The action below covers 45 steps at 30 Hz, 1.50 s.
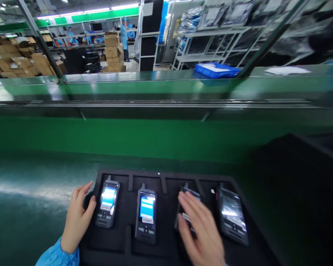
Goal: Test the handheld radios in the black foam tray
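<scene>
A black foam tray (119,248) lies on the green bench, holding several dark handsets with stub antennas. My left hand (79,212) is open at the tray's left edge, thumb and fingers apart, beside the leftmost handset (107,203). That handset and the second handset (146,214) have lit blue-and-white screens. Over the third handset (187,218), my right hand (199,225) stretches its fingers across the screen and hides much of it; whether they touch it I cannot tell. Farther right, the last handset (233,214) has a dark, reflecting screen.
A large black object (299,184) stands right of the tray. Behind the green panel (155,136) runs a raised ledge with a blue bin (217,70) and white paper (287,70). Beyond are shelving, cardboard boxes (113,51) and a person (124,38) in blue workwear.
</scene>
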Motion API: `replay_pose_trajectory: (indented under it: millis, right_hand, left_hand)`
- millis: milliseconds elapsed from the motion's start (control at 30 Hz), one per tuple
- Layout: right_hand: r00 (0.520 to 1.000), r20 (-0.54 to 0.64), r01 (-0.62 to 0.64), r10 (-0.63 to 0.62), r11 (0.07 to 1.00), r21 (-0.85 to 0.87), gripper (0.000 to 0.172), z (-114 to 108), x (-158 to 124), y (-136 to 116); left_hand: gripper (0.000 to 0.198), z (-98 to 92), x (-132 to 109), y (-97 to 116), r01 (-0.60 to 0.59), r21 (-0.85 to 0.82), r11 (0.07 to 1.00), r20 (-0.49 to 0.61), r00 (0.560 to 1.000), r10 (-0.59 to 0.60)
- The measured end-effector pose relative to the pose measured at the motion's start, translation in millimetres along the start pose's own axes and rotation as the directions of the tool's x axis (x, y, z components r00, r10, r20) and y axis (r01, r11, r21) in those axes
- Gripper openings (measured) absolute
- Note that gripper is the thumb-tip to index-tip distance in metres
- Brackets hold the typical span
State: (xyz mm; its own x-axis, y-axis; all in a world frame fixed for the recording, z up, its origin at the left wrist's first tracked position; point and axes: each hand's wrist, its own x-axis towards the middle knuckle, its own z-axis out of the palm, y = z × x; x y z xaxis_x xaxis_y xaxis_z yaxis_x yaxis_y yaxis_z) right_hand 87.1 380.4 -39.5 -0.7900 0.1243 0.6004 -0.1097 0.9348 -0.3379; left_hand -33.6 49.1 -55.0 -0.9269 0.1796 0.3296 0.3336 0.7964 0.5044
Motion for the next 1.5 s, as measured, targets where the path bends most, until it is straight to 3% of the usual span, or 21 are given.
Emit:
replay_pose_trajectory:
  millis: [100, 167, 300, 400, 567, 733, 933, 1167, 1400, 1500]
  right_hand:
    - [0.987, -0.1, -0.144, 0.128, 0.973, -0.178, 0.035, -31, -1, 54]
    - [0.973, -0.127, -0.222, 0.193, 0.933, -0.283, 0.04, -49, -9, 89]
    - [0.974, -0.113, -0.223, 0.196, 0.917, -0.33, 0.045, -65, -33, 122]
    - [0.986, -0.073, -0.166, 0.15, 0.937, -0.308, 0.039, -63, -46, 118]
    - [0.991, -0.09, -0.123, 0.099, 0.938, -0.324, 0.028, -63, -65, 101]
    - [0.992, -0.094, -0.112, 0.09, 0.955, -0.273, 0.021, -67, -79, 93]
    - [0.993, -0.044, -0.114, 0.108, 0.975, -0.193, 0.021, -73, -82, 92]
    - [0.989, -0.023, -0.148, 0.146, 0.975, -0.165, 0.025, -73, -89, 93]
    - [0.984, -0.003, -0.176, 0.178, 0.971, -0.161, 0.026, -69, -92, 93]
    - [0.984, -0.024, -0.181, 0.179, 0.972, -0.148, 0.024, -68, -91, 93]
  left_hand:
    - [0.033, -1.1, 3, -10, 0.038, -0.048, 0.998, -0.009, 0.999, -0.038]
    - [0.031, -2.1, 6, -14, 0.049, -0.057, 0.997, -0.028, 0.998, -0.051]
    - [0.034, -2.4, 3, 5, 0.024, -0.065, 0.998, -0.032, 0.999, -0.026]
    - [0.036, 6.0, -14, 49, -0.09, -0.098, 0.991, -0.01, 0.996, 0.09]
    - [0.037, 39.1, -50, 129, -0.268, -0.224, 0.937, 0.062, 0.956, 0.288]
    - [0.038, 62.8, -66, 170, -0.358, -0.233, 0.904, 0.21, 0.89, 0.406]
    - [0.043, 80.5, -71, 197, -0.492, -0.067, 0.868, 0.268, 0.829, 0.491]
    - [0.035, 100.5, -76, 202, -0.626, 0.077, 0.776, 0.176, 0.775, 0.607]
    - [0.046, 98.2, -75, 198, -0.641, 0.127, 0.757, 0.228, 0.762, 0.606]
    - [0.042, 98.1, -75, 197, -0.633, 0.098, 0.768, 0.214, 0.767, 0.605]
